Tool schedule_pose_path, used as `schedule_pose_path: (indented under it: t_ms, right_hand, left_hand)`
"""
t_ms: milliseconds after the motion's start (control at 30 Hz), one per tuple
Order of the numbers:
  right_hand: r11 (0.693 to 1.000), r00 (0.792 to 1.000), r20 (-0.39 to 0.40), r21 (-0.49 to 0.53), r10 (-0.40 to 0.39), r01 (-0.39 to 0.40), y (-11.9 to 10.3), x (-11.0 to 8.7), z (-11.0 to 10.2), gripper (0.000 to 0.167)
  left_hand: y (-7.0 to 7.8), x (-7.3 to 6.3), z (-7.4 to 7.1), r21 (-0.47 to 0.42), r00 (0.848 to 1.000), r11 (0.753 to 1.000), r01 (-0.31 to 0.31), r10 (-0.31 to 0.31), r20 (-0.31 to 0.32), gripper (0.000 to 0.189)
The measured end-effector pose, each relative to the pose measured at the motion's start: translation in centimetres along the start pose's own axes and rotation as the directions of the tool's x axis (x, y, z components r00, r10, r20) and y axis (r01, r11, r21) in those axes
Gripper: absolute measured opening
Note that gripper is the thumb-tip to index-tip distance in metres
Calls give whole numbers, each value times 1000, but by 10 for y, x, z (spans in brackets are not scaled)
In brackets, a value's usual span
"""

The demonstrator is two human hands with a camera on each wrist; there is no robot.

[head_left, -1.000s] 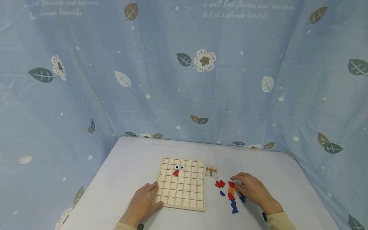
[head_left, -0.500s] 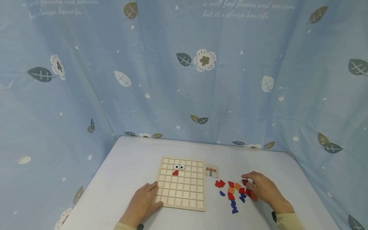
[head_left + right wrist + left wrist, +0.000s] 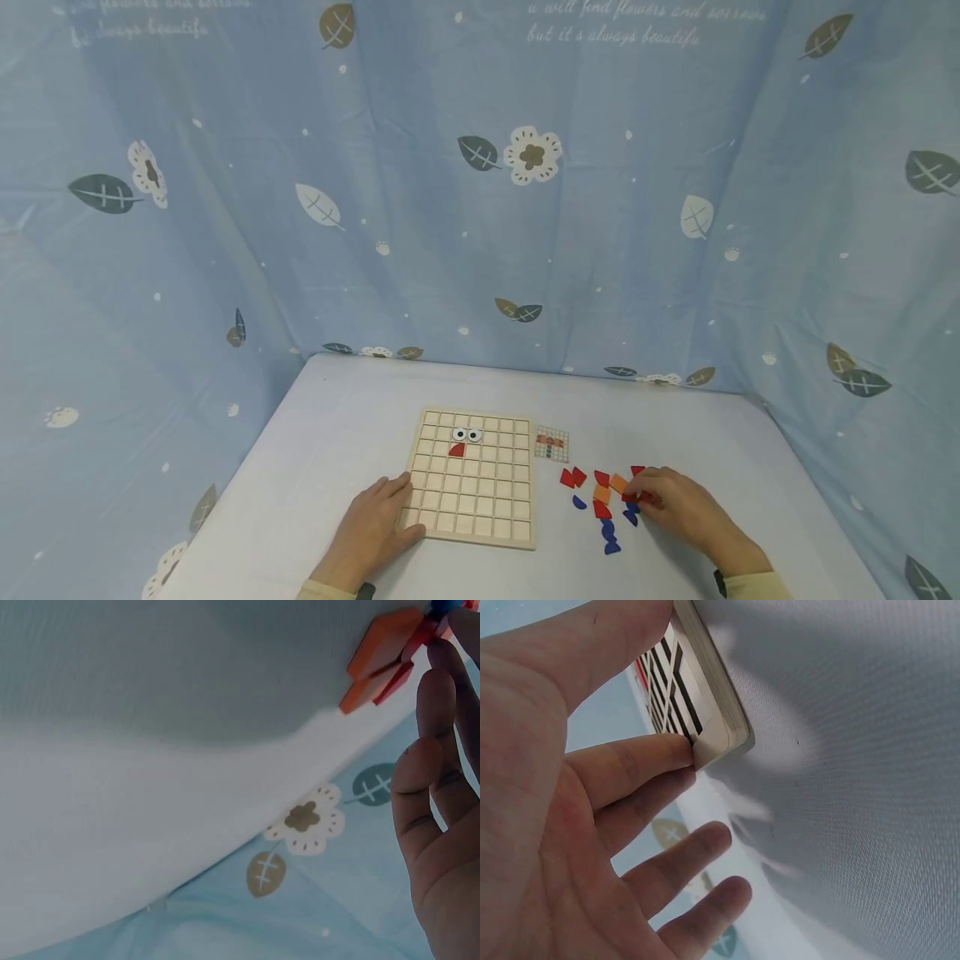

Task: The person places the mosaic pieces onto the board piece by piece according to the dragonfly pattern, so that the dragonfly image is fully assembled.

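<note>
Left hand point(image 3: 369, 528), loosely spread, is touching the board point(image 3: 482, 505); right hand point(image 3: 686, 508), grip unclear, is crowding red pieces point(image 3: 637, 470), its reach risking jostled blue pieces point(image 3: 632, 518).

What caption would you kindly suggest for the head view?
Left hand touching a gridded board, right hand among coloured pieces.

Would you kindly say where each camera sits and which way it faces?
Head: on the person's head, facing forward and down at the board, colored pieces and curtain; left hand and right hand show.
Left wrist: on that wrist, facing the board's corner; left hand shows.
Right wrist: on that wrist, facing orange pieces, table and curtain; right hand shows.
Head and left wrist share the left hand and board.
</note>
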State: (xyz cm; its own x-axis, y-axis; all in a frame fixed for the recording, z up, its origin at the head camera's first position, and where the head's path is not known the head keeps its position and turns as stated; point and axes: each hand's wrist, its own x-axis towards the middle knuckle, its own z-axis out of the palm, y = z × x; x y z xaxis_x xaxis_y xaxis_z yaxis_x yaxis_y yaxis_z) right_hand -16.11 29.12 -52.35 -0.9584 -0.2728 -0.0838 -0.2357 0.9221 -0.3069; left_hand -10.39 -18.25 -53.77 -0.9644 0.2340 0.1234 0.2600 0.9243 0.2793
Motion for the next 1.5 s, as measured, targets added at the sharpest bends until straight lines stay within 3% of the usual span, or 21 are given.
schedule_pose_path:
  t_ms: [333, 600, 1500]
  right_hand:
    - [997, 1000, -15, -73, -16, 15, -5, -2, 4, 25]
    - [997, 1000, 7, -70, 26, -26, -12, -4, 7, 28]
    - [996, 1000, -4, -82, 26, -26, -25, -6, 10, 21]
  left_hand:
    - [1, 0, 0, -7, 1000, 1000, 4, -4, 19, 70]
    - [1, -1, -3, -8, 1000, 1000, -4, 4, 3, 69]
    - [0, -1, -4, -16, 1000, 1000, -10, 10, 6, 69]
